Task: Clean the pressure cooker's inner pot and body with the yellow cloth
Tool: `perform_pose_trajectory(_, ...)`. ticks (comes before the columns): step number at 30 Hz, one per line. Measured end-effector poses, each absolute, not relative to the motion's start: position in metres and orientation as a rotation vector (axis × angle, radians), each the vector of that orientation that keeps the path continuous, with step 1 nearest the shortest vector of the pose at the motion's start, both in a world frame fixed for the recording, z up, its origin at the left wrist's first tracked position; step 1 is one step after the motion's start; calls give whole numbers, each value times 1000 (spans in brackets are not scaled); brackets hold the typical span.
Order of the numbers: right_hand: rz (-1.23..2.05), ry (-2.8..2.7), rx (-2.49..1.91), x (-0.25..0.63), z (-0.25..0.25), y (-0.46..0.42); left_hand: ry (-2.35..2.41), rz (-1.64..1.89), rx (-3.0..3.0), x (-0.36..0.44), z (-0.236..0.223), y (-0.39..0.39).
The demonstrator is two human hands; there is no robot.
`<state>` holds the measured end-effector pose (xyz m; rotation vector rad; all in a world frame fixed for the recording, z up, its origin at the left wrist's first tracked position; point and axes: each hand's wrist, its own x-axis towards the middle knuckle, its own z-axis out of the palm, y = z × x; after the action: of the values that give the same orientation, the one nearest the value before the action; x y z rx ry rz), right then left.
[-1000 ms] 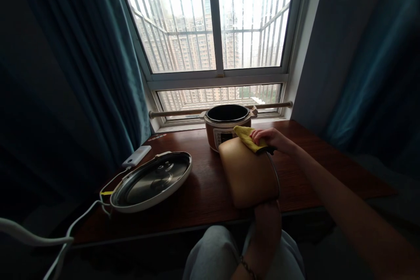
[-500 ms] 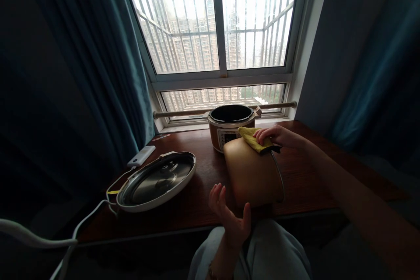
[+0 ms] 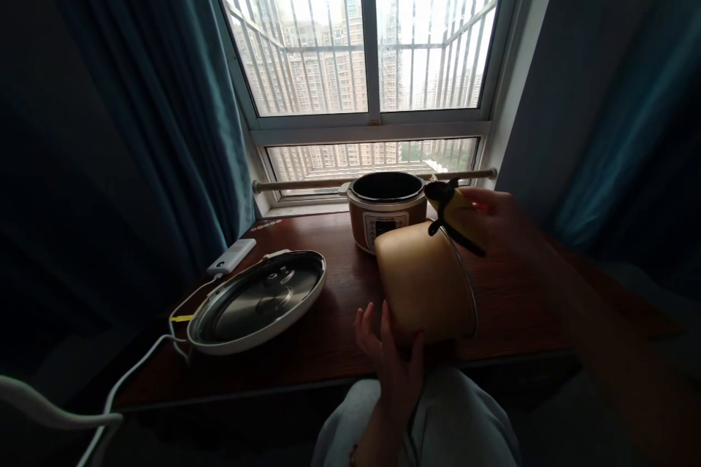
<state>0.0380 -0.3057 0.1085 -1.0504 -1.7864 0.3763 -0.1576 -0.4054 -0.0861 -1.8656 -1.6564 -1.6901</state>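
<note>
A gold-coloured inner pot [image 3: 424, 281] lies on its side on the table, its metal rim facing right. At its lower left is my left hand [image 3: 391, 354], fingers spread, the fingertips against or just beside the pot's wall; exact contact is hard to tell. My right hand [image 3: 490, 208] grips a yellow cloth with dark edging [image 3: 463, 219], held just above the pot's upper right rim. Behind the pot stands a brown and white rice cooker [image 3: 364, 215] with its top uncovered and dark inside.
A round lid with a white rim [image 3: 257, 339] rests on the left of the wooden table [image 3: 345, 270]. Beyond it lies a white power bank [image 3: 233, 257] with white cables [image 3: 136, 365] running off the left edge. A barred window is behind, blue curtains [image 3: 180, 124] at the sides.
My right hand has lifted the cloth off the pot's wall and moved it right, the cloth turning over. My left hand has come up closer to the pot.
</note>
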Motion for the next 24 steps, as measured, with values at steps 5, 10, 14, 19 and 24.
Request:
perform_pose_trajectory(5,-145,-1927,-1137,-20,77,-343,-1630,-1717,-1829,-154,-86,-404)
perform_pose_trajectory(10,-164,-1889,-1161,-60,48,-361,-1619,-1715,-1831,-156,-89,-400)
perform_pose_trajectory(14,20,-2023,-1029,-78,40,-378,-1539,-1771,-1828,-157,-96,-396)
perform_pose_trajectory(19,-135,-1895,-1218,-75,33,-376,-1528,-1773,-1850,-156,-93,-394)
perform_pose_trajectory(24,-225,-1802,-1269,-69,20,-379,-1543,-1821,-1894,-155,-93,-393)
